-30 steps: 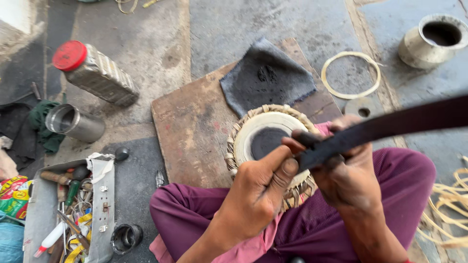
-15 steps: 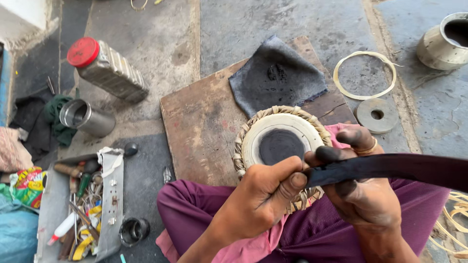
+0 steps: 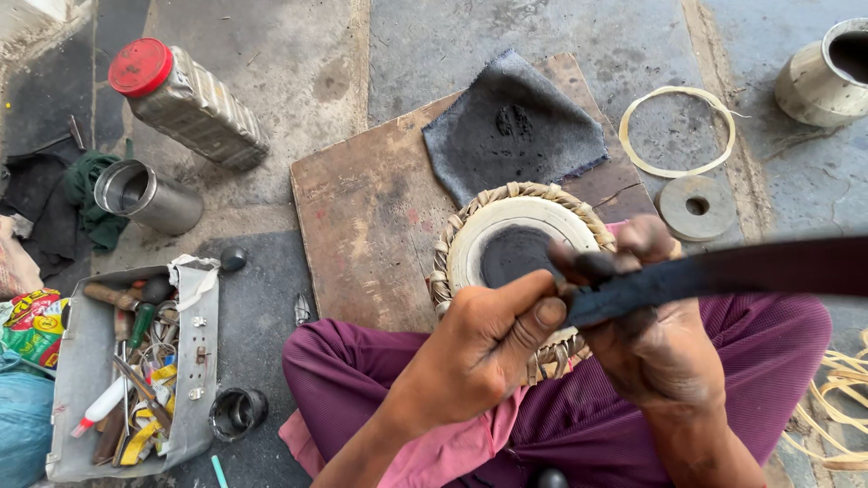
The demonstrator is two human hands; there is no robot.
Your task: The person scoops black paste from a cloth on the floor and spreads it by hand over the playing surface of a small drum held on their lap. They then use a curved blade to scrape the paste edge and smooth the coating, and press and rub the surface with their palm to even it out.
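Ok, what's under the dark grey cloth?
The dark grey cloth lies on a wooden board, which shows around it. The board's surface beneath the cloth is covered, so nothing there can be seen.

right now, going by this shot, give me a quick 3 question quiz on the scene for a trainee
1. True or false: both the left hand and the right hand grip the dark strap.
2. Multiple choice: the round drum with the black centre rests on A) a metal tray, B) the wooden board and the person's lap, C) a blue bag.
3. Fill in: the ribbed bottle lying on the floor has a ____ cap.

Key
1. True: both hands close on the strap's near end, above the drum.
2. B.
3. Red.
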